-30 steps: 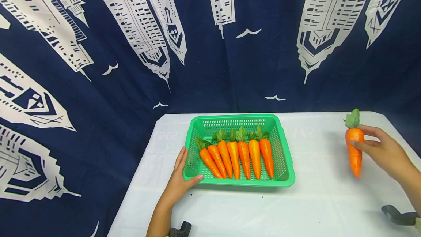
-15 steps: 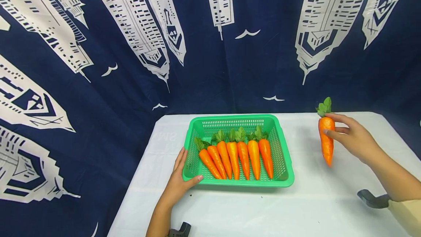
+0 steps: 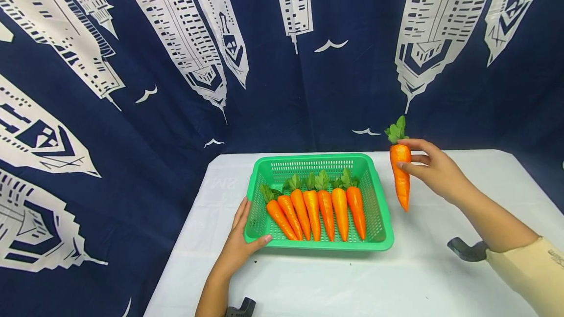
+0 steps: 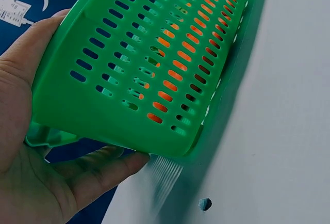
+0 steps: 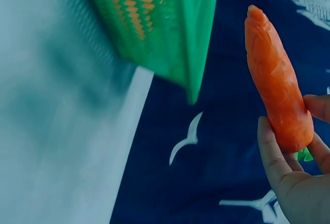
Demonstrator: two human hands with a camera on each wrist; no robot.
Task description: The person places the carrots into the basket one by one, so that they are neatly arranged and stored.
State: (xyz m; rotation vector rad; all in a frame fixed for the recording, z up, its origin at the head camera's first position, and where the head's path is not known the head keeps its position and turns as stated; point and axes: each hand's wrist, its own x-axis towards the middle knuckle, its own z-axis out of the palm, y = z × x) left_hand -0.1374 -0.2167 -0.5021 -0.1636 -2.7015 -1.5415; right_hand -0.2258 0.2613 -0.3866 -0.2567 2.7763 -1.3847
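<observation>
A carrot with a leafy green top (image 3: 401, 187) hangs tip down from my right hand (image 3: 434, 168), which pinches its upper part between thumb and fingers. In the right wrist view that carrot (image 5: 276, 74) shows whole, apart from the basket. My left hand (image 3: 240, 246) holds the near left corner of a green plastic basket (image 3: 317, 245), thumb at the front rim and fingers along the left side. Several more carrots (image 3: 327, 212) lie side by side in the basket, leaves toward the back. Their orange shows through the slotted wall (image 4: 113, 121) in the left wrist view.
The basket rests on a white-covered table (image 3: 335, 283). Behind and to the left hangs a dark blue cloth (image 3: 282, 106) printed with white buildings and birds. A dark wrist mount (image 3: 467, 250) sits below the right forearm, beside a beige sleeve (image 3: 524, 268).
My right hand has carried the carrot leftward from the table's right side to just beside the basket's right rim, rising a little. The left hand and basket stay in place.
</observation>
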